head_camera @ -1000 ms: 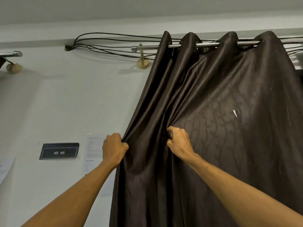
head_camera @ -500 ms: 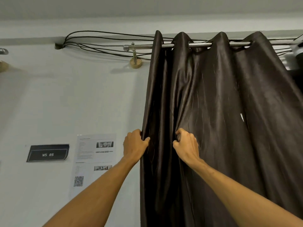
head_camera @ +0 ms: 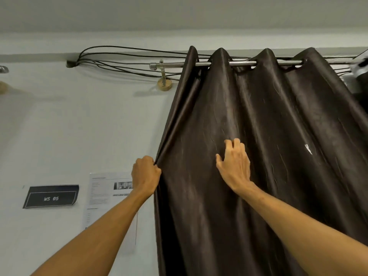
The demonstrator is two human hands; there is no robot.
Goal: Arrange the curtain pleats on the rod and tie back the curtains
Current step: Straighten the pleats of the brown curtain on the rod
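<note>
A dark brown satin curtain (head_camera: 268, 136) hangs in several pleats from a chrome rod (head_camera: 242, 63) high on the wall. My left hand (head_camera: 146, 175) grips the curtain's left edge at about mid height, fingers curled round the fabric. My right hand (head_camera: 235, 163) lies flat on the front of the curtain further right, fingers spread and slightly bent against the cloth, holding nothing. No tie-back is in sight.
The rod's wooden wall bracket (head_camera: 164, 83) sits just left of the curtain, with black cables (head_camera: 127, 60) running along the wall above. A black "WS 05" label (head_camera: 51, 196) and a printed sheet (head_camera: 107, 196) hang on the white wall at left.
My right hand has let go of the pleat it pinched and moved up and right, flat on the fabric. The curtain folds have spread wider. My left hand still holds the edge.
</note>
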